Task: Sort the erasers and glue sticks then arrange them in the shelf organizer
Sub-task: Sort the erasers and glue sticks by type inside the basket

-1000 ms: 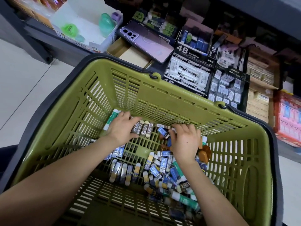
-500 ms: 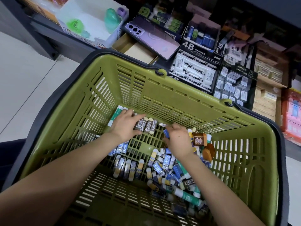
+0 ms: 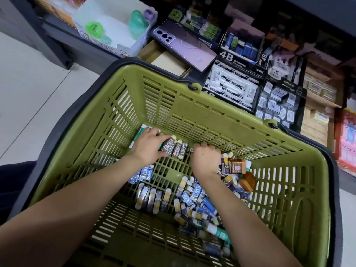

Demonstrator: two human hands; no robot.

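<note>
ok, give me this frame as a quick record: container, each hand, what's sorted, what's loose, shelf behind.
container: green slotted basket, in front of the shelf
left hand: fingers straight, touching the 2B erasers
right hand: fingers curled down at the far edge of the loose pile; grip hidden
sorted: 2B erasers in a row by the far wall; blue-and-yellow erasers side by side mid-floor
loose: erasers mixed with a glue stick, right side of the floor
shelf: 4B eraser box; purple phone lying across boxes
</note>
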